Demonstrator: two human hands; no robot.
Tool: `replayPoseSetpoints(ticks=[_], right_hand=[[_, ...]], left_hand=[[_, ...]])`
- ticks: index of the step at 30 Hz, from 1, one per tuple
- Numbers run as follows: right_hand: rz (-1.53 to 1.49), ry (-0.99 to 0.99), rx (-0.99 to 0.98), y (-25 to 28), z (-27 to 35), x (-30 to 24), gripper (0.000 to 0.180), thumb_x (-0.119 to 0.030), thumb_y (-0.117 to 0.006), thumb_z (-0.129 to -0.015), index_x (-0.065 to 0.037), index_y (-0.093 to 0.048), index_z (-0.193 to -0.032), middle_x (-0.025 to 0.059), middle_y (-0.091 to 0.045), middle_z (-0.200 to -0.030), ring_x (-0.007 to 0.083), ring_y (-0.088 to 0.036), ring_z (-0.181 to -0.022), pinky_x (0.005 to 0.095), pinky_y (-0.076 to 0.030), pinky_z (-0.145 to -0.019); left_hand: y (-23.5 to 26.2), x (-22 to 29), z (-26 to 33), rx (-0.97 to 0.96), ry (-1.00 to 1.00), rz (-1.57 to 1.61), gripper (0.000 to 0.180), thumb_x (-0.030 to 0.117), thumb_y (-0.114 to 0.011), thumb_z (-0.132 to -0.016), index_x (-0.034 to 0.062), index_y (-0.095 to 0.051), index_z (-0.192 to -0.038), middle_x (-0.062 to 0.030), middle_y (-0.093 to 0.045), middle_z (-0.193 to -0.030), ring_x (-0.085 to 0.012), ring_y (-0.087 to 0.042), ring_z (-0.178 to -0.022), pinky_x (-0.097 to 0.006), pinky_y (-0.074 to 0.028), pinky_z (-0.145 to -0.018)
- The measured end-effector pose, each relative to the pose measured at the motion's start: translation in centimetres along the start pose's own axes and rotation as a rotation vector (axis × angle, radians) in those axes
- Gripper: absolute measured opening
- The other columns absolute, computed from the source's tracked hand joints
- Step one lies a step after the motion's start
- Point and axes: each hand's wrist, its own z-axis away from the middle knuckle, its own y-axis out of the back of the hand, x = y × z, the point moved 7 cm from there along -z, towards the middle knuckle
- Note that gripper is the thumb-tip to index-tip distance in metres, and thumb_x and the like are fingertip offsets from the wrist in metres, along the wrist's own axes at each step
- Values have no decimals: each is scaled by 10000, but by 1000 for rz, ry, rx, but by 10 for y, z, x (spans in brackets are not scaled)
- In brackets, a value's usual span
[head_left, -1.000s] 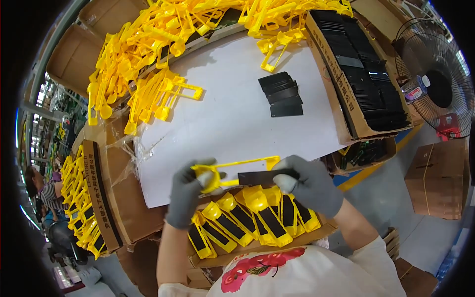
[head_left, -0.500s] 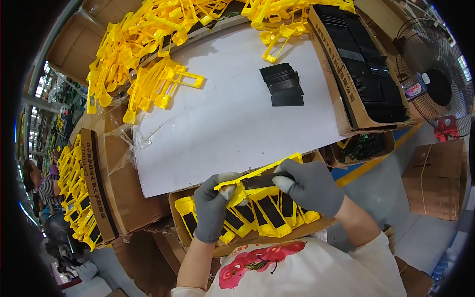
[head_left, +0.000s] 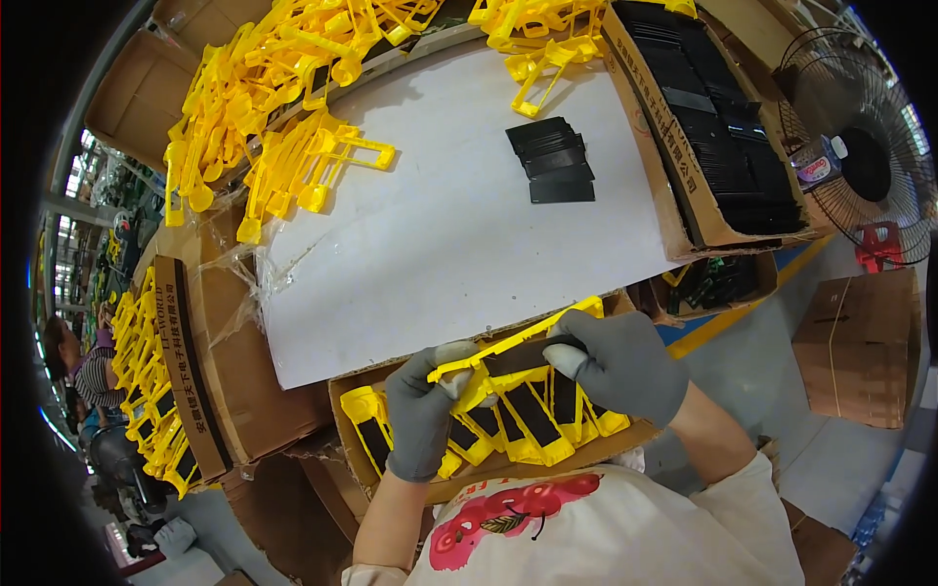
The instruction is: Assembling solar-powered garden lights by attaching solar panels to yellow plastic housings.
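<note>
1. Yellow plastic frame [head_left: 508,344] with a black strip [head_left: 523,356] along it is clamped between both gloved hands, low over the near carton [head_left: 344,439], just beyond the near edge of the white table sheet [head_left: 430,244]. A second ago the same frame was held flatter and farther out, over the sheet's near edge; half a second ago it had already come nearer the body.

2. Left hand [head_left: 422,415] is closed on the frame's left end, fingers wrapped round the looped part. Earlier that hand sat higher and more to the left; it has swung down over the carton.

3. Right hand [head_left: 625,366] is closed on the right part of the frame, with its thumb pressing the black strip against the yellow bar. It has hardly shifted between frames, so the frame pivoted about it and now tilts, right end higher.

4. Judging by this, the strip looks seated in the frame and the piece is being brought to the row of finished yellow-and-black pieces [head_left: 518,420] standing in the near carton, touching or just above them; which, I cannot tell.

5. Unchanged on the table: the small stack of black strips [head_left: 555,161] far right of centre, the heap of bare yellow frames [head_left: 283,98] at far left, and the open box of black strips [head_left: 723,137] at right. A fan [head_left: 860,161] stands farther right.
</note>
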Motion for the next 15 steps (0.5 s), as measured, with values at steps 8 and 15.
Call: replayPoseSetpoints(ticks=[8, 15], right_hand=[[139, -46, 63, 0, 10, -12, 179, -230, -667, -860, -65, -605, -891, 132, -600, -628, 288, -599, -534, 349, -453, -491], [40, 36, 39, -4, 3, -3, 169, -219, -679, -849, -81, -602, -909, 125, -594, -614, 290, -600, -531, 350, -447, -479]], left_hand=[[-6, -8, 5, 73, 23, 35, 222, -13, -592, -866, -50, -638, -1080, -103, -658, -929, -168, -654, -797, -335, -609, -680], [-10, -6, 8, 5, -12, 95, 242, -24, -591, -856, -55, -635, -1092, -100, -647, -952, -165, -649, -801, -332, -600, -704]])
